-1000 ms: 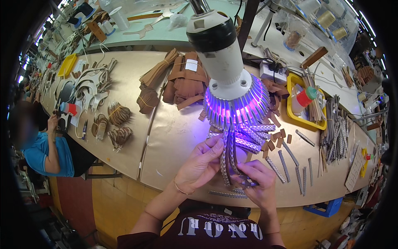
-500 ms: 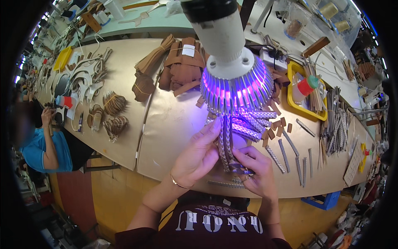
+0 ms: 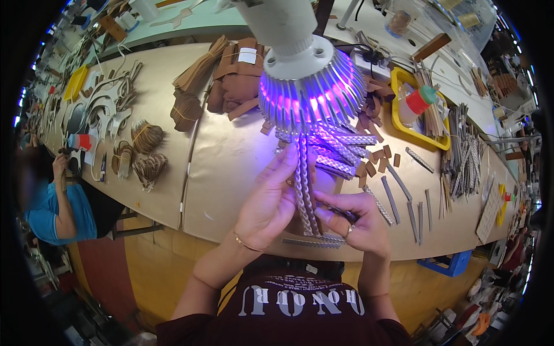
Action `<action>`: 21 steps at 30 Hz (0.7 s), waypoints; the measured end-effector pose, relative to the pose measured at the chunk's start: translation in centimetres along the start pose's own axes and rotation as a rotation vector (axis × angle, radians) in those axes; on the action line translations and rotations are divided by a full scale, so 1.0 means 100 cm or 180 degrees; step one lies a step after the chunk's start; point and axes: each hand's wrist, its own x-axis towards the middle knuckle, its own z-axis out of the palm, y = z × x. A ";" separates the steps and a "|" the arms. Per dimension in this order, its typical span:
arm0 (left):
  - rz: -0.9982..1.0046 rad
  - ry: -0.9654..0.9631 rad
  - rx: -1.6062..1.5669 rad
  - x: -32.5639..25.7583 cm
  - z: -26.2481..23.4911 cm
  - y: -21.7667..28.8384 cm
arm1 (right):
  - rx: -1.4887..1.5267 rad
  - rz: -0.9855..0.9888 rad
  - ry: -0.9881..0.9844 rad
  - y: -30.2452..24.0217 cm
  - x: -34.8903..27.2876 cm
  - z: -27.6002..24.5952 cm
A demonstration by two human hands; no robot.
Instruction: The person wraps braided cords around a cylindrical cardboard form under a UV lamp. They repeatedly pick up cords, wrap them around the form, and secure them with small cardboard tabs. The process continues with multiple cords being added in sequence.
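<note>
Gold table (image 3: 222, 167) beneath, violet lamp (image 3: 314, 95) ahead. My left hand (image 3: 271, 199) pinches the braids (image 3: 308, 199) on the lamp's near side; beside them, my right hand (image 3: 362, 222) grips a dark thing (image 3: 348, 215) I can't identify. Seemingly a holding step; next calls for steady fingertips.

Left hand (image 3: 266, 202) pinches braids (image 3: 302, 199) by purple-lit lamp (image 3: 311, 89). Right hand (image 3: 363, 222) just beside, fingers around dark item (image 3: 341, 211), kind unclear. Strips (image 3: 390, 200) on table (image 3: 225, 173). Bottle (image 3: 418, 102) in yellow tray (image 3: 420, 138). Person (image 3: 52, 216) in blue far left.
</note>
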 end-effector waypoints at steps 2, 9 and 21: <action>0.0083 -0.0082 0.0022 0.000 0.000 0.000 | 0.0068 0.0106 -0.0063 -0.002 0.000 -0.002; 0.0180 0.0043 -0.0310 0.000 0.003 -0.002 | 0.0166 0.0117 -0.0171 0.003 -0.001 -0.003; 0.0739 0.0245 -0.0075 -0.006 0.014 -0.008 | -0.0246 0.0411 -0.0085 0.003 -0.003 -0.001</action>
